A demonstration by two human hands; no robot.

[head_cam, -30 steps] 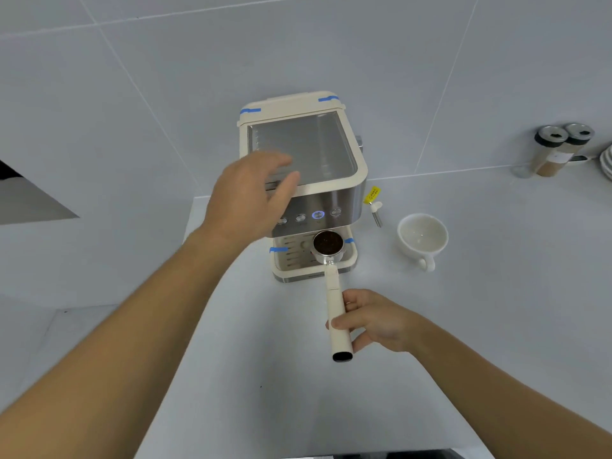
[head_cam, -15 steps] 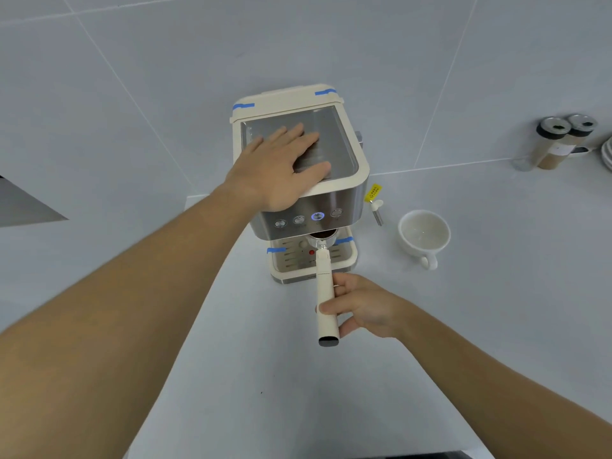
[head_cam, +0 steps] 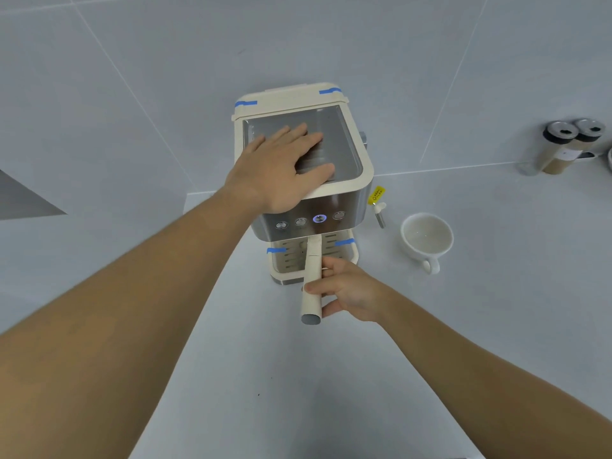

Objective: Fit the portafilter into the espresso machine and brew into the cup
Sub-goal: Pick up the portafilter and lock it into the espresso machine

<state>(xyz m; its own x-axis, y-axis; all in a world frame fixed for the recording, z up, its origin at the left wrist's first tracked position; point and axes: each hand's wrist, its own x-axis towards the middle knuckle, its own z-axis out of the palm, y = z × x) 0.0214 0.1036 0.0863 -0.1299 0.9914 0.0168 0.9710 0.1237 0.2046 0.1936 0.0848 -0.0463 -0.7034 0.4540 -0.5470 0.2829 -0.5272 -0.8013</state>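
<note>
Head view shows one portafilter [head_cam: 311, 279] with its handle pointing toward the person and its basket end hidden under the front of the single espresso machine [head_cam: 303, 180]. The right hand [head_cam: 347, 293] has its fingers [head_cam: 314, 287] wrapped around that handle, while the left hand [head_cam: 281, 167] lies flat on the machine's top, fingers spread. I judge the basket could miss its lugs, since the seat is out of sight, and twisting hard could skid the machine on the table [head_cam: 298, 376]. One empty cup [head_cam: 426, 239] stands right of the machine, not yet under the spout. Four buttons [head_cam: 309, 220] line the front; two canisters [head_cam: 566, 144] stand far right.
</note>
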